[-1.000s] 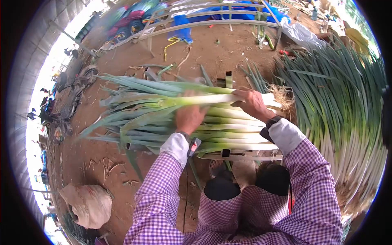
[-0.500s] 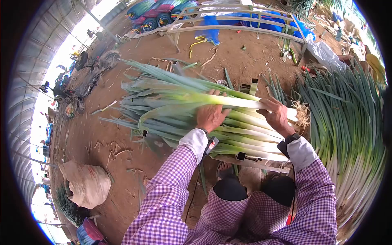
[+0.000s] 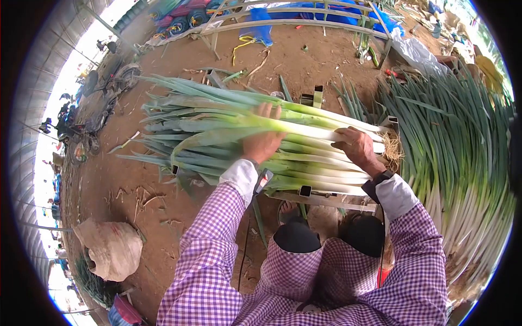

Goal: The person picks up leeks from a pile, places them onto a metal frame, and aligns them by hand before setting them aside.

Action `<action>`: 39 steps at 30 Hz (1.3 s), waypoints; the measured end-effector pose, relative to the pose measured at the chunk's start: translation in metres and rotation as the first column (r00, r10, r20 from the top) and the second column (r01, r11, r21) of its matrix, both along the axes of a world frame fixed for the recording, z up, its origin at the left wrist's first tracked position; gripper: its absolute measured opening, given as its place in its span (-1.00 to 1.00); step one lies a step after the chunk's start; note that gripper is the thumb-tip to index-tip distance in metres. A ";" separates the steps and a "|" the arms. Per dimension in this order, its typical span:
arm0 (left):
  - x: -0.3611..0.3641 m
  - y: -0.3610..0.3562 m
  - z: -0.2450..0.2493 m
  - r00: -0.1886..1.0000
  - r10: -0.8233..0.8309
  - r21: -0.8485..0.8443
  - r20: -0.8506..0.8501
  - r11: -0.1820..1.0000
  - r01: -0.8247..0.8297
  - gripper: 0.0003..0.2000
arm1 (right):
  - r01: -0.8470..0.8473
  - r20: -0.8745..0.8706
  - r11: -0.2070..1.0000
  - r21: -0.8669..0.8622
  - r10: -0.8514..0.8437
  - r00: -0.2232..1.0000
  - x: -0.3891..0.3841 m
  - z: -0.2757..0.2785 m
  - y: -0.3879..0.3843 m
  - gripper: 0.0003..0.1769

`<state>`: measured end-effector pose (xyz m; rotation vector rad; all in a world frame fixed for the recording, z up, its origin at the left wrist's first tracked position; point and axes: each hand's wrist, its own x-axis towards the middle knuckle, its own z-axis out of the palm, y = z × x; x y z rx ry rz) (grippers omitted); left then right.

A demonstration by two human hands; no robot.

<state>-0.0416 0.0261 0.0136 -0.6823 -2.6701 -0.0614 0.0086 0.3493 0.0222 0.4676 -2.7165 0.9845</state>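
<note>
A pile of leeks (image 3: 321, 175) lies crosswise in front of me, green leaves to the left, white ends to the right. One leek (image 3: 304, 129) lies on top of it. My left hand (image 3: 261, 144) is around this leek where white turns to leaf; its fingers show beyond the stalk and are slightly blurred. My right hand (image 3: 359, 150) is closed on the white stalk near the root end, fingers bent over it. Brown roots (image 3: 392, 151) stick out just right of that hand. The undersides of both hands are hidden.
A low frame (image 3: 340, 202) with square metal posts supports the pile. More leeks (image 3: 443, 146) are heaped at the right. A pale sack (image 3: 111, 249) stands on the dirt floor at lower left. A wooden rack (image 3: 293, 23) with blue netting is at the back.
The view has shifted, so the scene sits further left and higher. Against the pile, my right hand and the leek's white end have come slightly nearer me. Both hands keep their hold.
</note>
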 end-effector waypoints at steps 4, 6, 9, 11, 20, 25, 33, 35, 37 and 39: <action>0.000 -0.002 -0.001 1.000 -0.019 0.011 0.015 1.000 0.019 -0.29 | 0.013 0.020 1.000 -0.006 -0.013 1.000 0.004 0.005 0.001 -0.63; 0.001 -0.001 0.000 0.999 -0.029 0.020 0.029 0.999 0.028 -0.29 | 0.013 0.031 1.000 0.014 -0.014 0.999 0.007 0.007 0.004 -0.63; 0.003 -0.001 0.006 0.999 -0.002 -0.009 0.033 1.000 0.003 -0.30 | 0.008 0.113 1.000 0.001 -0.008 0.994 0.011 0.020 0.003 -0.62; 0.004 0.000 0.008 1.000 0.012 -0.035 0.016 0.999 -0.011 -0.32 | 0.035 0.248 0.998 -0.043 -0.023 0.969 0.018 0.038 0.002 -0.62; 0.003 -0.002 0.001 1.000 0.007 0.042 0.030 0.999 -0.008 -0.18 | 0.009 0.685 0.767 -0.641 0.567 0.456 0.021 0.106 -0.004 -0.59; 0.004 -0.001 0.003 1.000 0.004 0.079 0.023 0.997 -0.006 -0.20 | -0.027 0.750 0.798 -0.602 0.577 0.322 0.009 0.091 -0.017 -0.59; 0.003 -0.004 0.000 0.997 -0.032 0.051 -0.074 0.998 0.036 -0.29 | -0.172 0.640 0.921 -0.349 0.369 0.674 0.009 0.087 -0.017 -0.59; 0.003 -0.004 0.000 0.997 -0.029 0.033 -0.077 0.999 0.032 -0.28 | -0.177 0.580 0.936 -0.303 0.328 0.746 0.012 0.084 -0.020 -0.65; 0.004 -0.004 0.003 0.997 -0.028 0.027 -0.071 0.999 0.030 -0.27 | -0.179 0.586 0.923 -0.341 0.357 0.728 0.020 0.092 -0.019 -0.66; 0.007 -0.003 0.008 1.000 -0.021 0.061 -0.002 0.998 0.021 -0.25 | -0.177 0.594 0.880 -0.441 0.433 0.678 0.026 0.096 -0.017 -0.63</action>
